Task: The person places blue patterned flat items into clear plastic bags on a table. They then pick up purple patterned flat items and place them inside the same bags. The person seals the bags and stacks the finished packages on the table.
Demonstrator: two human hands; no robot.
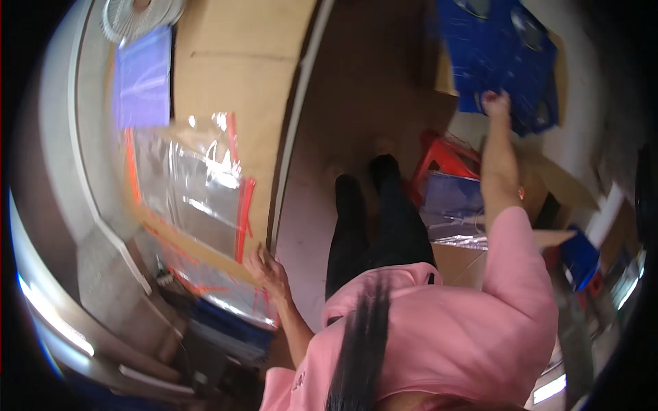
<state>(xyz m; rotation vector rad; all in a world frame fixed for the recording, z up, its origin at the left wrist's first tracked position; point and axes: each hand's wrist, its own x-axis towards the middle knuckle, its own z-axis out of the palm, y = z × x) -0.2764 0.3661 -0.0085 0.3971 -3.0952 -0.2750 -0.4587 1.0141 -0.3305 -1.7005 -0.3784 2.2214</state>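
My left hand (269, 272) rests on the near edge of a brown table (233, 82), fingers spread beside a pile of clear plastic bags with red strips (205, 185). My right hand (496, 104) reaches far out to the right and grips the lower edge of a stack of dark blue flat items (500, 55). My pink sleeve (514, 260) and black trousers (377, 219) fill the lower middle of the view.
A blue-violet sheet (142, 75) and a white round fan-like object (140, 15) lie at the table's far end. A red stool (445, 159) carries a blue item in plastic (452, 195). Cardboard (459, 264) and more blue packs (579, 257) sit to the right.
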